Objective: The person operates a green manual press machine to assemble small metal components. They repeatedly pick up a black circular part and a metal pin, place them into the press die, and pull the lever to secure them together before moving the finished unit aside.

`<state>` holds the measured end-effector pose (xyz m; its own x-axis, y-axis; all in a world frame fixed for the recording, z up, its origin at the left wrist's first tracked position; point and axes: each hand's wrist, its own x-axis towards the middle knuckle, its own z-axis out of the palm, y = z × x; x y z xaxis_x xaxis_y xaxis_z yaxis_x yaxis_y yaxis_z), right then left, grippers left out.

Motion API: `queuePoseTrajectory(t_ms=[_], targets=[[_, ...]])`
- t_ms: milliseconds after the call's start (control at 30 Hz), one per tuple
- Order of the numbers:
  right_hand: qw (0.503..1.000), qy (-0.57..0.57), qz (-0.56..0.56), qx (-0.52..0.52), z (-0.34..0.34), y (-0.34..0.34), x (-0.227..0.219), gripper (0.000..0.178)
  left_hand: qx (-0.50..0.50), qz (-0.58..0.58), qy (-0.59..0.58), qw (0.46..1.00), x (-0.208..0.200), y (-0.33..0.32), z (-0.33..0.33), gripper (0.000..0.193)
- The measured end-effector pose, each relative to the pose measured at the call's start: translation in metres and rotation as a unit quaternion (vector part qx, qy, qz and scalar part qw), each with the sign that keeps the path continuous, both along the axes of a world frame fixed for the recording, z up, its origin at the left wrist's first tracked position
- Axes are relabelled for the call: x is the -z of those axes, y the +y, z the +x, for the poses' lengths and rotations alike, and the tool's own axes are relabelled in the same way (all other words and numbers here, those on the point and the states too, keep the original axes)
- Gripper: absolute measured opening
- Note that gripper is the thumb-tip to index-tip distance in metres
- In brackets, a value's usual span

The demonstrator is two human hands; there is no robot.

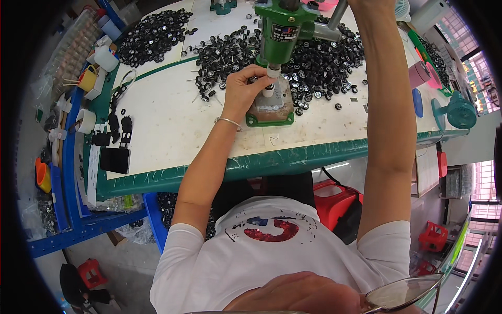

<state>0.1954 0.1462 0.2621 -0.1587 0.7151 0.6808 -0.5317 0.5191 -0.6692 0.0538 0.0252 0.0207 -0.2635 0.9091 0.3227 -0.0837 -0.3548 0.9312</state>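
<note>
A green hand press (pixel 282 39) stands on the table with a metal lever (pixel 338 15) rising from its right side. My left hand (pixel 247 90) pinches a small black wheel (pixel 270 87) at the white post on the press base (pixel 261 114), right under the ram (pixel 273 70). Its thumb and index finger meet at the wheel, which they partly cover. My right arm reaches far up, and my right hand (pixel 372 3) is at the lever's upper end, closed on it; most of its fingers lie beyond the picture's top edge.
Black wheels, some with metal pins, lie in heaps behind the press (pixel 324 63) and at the far left (pixel 154 39). A phone (pixel 115 160) and black plastic parts (pixel 125 131) lie on the left. A small teal fan (pixel 460 111) stands right. The table's green edge (pixel 293 157) runs before me.
</note>
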Motion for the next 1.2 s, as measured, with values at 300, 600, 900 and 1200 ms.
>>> queuePoseTrajectory(t_ms=[300,600,900,1200], targets=[[0.999,0.013,0.026,0.016,0.004,-0.007,0.002,0.027,-0.006,0.006,0.032,0.999,0.002,0.003,0.000,0.012],[0.982,0.052,0.179,-0.034,0.024,-0.048,0.020,0.028,-0.011,0.016,0.041,0.999,0.007,0.002,0.000,0.011],[0.988,0.089,0.115,0.050,0.017,-0.057,0.032,0.025,-0.007,-0.040,-0.011,0.999,0.005,-0.003,0.004,0.021],[0.995,-0.046,-0.079,0.027,-0.008,0.031,0.007,0.028,-0.011,-0.106,-0.203,0.973,-0.001,-0.004,-0.012,0.025]])
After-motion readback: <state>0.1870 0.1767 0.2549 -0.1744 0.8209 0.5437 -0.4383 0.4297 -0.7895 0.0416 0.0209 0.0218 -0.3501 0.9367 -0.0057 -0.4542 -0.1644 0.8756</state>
